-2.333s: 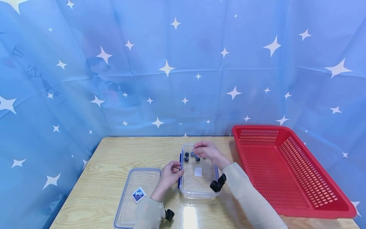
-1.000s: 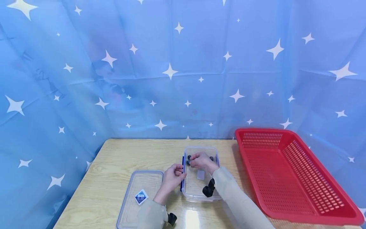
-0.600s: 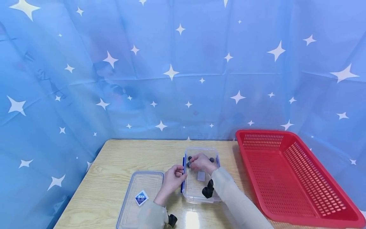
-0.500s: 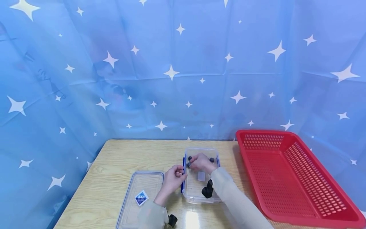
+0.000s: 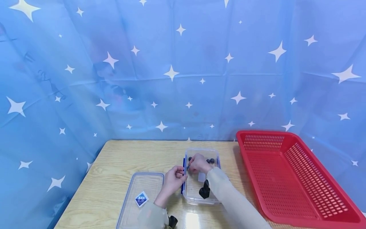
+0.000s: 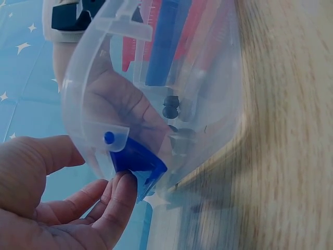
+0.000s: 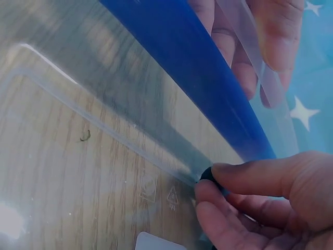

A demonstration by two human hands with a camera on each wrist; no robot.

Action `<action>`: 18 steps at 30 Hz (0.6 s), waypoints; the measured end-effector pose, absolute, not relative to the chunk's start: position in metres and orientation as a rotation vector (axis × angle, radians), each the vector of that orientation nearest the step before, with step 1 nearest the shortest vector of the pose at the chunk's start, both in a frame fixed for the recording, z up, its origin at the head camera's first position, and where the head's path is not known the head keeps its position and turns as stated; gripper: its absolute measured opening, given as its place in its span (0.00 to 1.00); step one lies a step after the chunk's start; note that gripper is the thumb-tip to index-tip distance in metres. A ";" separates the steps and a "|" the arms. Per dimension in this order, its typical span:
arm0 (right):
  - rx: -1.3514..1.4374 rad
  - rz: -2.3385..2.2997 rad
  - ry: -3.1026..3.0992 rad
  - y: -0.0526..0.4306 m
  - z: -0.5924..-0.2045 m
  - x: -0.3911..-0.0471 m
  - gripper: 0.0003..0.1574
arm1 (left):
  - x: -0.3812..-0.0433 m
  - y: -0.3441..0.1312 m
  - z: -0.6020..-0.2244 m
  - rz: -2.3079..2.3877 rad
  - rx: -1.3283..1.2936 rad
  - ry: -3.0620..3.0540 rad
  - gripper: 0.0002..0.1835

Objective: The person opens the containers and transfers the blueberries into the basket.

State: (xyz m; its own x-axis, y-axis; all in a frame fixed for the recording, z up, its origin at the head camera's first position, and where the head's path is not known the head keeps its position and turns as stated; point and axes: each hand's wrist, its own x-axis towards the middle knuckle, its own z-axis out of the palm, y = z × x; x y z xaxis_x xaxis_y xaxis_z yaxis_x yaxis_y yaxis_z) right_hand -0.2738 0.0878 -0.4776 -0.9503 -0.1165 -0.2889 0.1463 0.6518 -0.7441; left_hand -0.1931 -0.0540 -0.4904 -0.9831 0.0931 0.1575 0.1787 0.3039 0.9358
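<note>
A clear plastic food container with blue side clips stands on the table, holding several dark blueberries near its far end. My left hand holds the container's left wall, thumb inside the rim and fingers outside by the blue clip. Down inside the container, my right hand pinches a blueberry between thumb and index finger, low by the left wall. In the left wrist view, more blueberries show through the plastic beyond the right hand.
The container's clear lid, blue-edged with a diamond sticker, lies left of it, partly behind the left arm. A large red perforated basket stands at the right. A small white square shows in the container. A starry blue curtain hangs behind.
My right hand has come down from over the container's far end to the left wall and now pinches a blueberry. The left hand keeps its hold; the head view has shifted slightly.
</note>
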 end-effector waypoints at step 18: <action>0.002 -1.349 2.536 0.101 -0.451 -0.269 0.09 | -0.193 -0.054 -0.489 -1.793 -0.256 -2.495 0.13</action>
